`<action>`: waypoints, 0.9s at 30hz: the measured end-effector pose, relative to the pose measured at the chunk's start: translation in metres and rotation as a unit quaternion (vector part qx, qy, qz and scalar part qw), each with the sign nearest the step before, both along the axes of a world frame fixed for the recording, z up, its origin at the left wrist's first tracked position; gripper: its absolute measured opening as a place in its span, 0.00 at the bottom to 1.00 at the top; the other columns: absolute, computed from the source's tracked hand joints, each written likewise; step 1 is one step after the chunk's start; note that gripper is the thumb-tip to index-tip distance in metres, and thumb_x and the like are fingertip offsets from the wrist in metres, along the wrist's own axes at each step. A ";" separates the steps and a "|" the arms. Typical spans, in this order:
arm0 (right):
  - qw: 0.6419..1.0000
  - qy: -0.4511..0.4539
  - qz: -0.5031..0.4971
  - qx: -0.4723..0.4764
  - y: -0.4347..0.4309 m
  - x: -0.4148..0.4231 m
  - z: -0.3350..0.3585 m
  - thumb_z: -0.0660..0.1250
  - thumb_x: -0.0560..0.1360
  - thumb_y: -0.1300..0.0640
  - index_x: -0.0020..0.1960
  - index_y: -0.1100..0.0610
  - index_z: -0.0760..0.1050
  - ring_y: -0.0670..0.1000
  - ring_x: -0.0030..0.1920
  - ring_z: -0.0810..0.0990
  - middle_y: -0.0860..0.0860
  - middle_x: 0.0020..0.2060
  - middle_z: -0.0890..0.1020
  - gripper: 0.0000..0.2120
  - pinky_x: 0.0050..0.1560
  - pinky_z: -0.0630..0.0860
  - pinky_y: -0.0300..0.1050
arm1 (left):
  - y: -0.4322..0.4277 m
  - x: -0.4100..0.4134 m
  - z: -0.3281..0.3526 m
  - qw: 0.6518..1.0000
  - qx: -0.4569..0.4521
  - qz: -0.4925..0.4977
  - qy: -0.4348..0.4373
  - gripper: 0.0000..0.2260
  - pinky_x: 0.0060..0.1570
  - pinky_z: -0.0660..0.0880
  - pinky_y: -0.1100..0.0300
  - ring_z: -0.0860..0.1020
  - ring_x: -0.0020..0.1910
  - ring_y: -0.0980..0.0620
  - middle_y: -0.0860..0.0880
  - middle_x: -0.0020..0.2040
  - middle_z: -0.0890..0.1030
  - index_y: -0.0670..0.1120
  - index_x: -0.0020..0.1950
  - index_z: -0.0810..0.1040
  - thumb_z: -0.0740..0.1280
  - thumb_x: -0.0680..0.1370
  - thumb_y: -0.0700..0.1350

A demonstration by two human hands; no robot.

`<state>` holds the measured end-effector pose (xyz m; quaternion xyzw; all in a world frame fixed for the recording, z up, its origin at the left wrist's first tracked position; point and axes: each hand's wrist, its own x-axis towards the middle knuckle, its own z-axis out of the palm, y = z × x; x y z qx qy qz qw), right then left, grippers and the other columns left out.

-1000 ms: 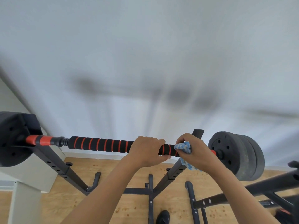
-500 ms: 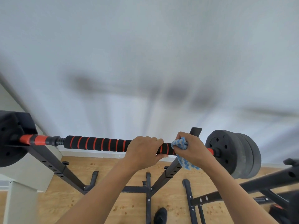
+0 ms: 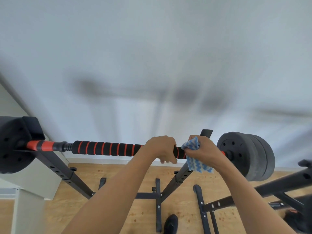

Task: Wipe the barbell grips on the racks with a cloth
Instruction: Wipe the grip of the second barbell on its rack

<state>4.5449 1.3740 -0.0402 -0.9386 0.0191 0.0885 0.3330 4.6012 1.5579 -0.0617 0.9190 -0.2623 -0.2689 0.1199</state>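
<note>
Capping the far left end of the bar, a black weight plate (image 3: 11, 146) sits just outside the left rack upright (image 3: 67, 176), which slants down to the wooden floor (image 3: 182, 208). Rightward runs the barbell grip (image 3: 104, 148), black foam ringed in red, bare up to the left hand (image 3: 160, 147), whose fingers curl over the top and wrap the bar. Just beside it, against the right end of the foam, is the blue-and-white cloth (image 3: 196, 163), bunched in the right hand (image 3: 204, 151). Its fingers are closed round the cloth and hold it to the bar, a loose corner hanging in front of the right rack upright (image 3: 179, 179). Past that hand sit stacked black plates (image 3: 244, 154). Below, a dark shoe (image 3: 171, 223) stands on the floor, and another black rack frame (image 3: 278, 185) crosses the lower right.
</note>
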 end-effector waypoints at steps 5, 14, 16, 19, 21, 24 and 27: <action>1.000 -0.021 -0.001 -0.002 0.000 0.001 -0.002 0.73 0.74 0.55 0.39 0.55 0.75 0.46 0.34 0.78 0.52 0.33 0.79 0.09 0.41 0.75 0.41 | -0.005 -0.017 -0.022 0.974 -0.001 -0.009 -0.226 0.04 0.39 0.76 0.55 0.78 0.35 0.49 0.52 0.37 0.76 0.50 0.50 0.76 0.69 0.79 0.49; 0.997 -0.063 -0.032 -0.039 0.009 -0.018 -0.014 0.72 0.74 0.55 0.40 0.52 0.72 0.47 0.35 0.78 0.48 0.33 0.79 0.09 0.40 0.75 0.41 | -0.004 -0.037 -0.059 0.888 0.002 0.004 -0.460 0.14 0.29 0.59 0.58 0.61 0.26 0.52 0.52 0.28 0.64 0.49 0.39 0.73 0.79 0.69 0.41; 0.996 -0.065 -0.041 -0.035 0.011 -0.023 -0.016 0.71 0.75 0.54 0.42 0.53 0.72 0.48 0.37 0.80 0.48 0.35 0.80 0.08 0.40 0.77 0.41 | -0.007 -0.043 -0.054 0.901 -0.016 0.009 -0.433 0.14 0.31 0.64 0.57 0.64 0.28 0.51 0.53 0.31 0.69 0.49 0.43 0.74 0.79 0.70 0.46; 0.996 -0.071 -0.051 -0.023 0.014 -0.024 -0.014 0.70 0.76 0.54 0.43 0.50 0.71 0.49 0.39 0.81 0.49 0.37 0.80 0.08 0.43 0.79 0.44 | -0.005 -0.037 -0.026 0.950 -0.004 -0.028 -0.312 0.14 0.40 0.68 0.54 0.73 0.38 0.49 0.53 0.41 0.72 0.48 0.56 0.71 0.70 0.78 0.55; 0.996 -0.067 -0.051 -0.029 0.014 -0.021 -0.011 0.69 0.77 0.55 0.45 0.51 0.72 0.50 0.40 0.82 0.49 0.38 0.81 0.06 0.45 0.79 0.45 | 0.002 -0.014 -0.001 0.985 0.014 -0.033 -0.169 0.15 0.42 0.72 0.56 0.79 0.41 0.48 0.54 0.40 0.77 0.49 0.54 0.74 0.71 0.76 0.57; 0.996 -0.069 -0.054 -0.029 0.015 -0.020 -0.011 0.68 0.78 0.53 0.46 0.51 0.72 0.50 0.41 0.82 0.49 0.39 0.81 0.06 0.44 0.79 0.44 | 0.006 0.006 0.009 0.997 0.017 0.023 0.067 0.13 0.42 0.81 0.57 0.86 0.35 0.52 0.52 0.36 0.86 0.47 0.49 0.80 0.74 0.73 0.54; 0.993 -0.087 -0.075 -0.030 0.016 -0.021 -0.015 0.68 0.78 0.52 0.45 0.52 0.72 0.50 0.40 0.82 0.49 0.37 0.81 0.06 0.43 0.80 0.45 | 0.003 -0.001 -0.006 0.997 0.043 0.025 -0.052 0.09 0.43 0.82 0.55 0.82 0.33 0.51 0.53 0.35 0.82 0.49 0.47 0.76 0.71 0.72 0.50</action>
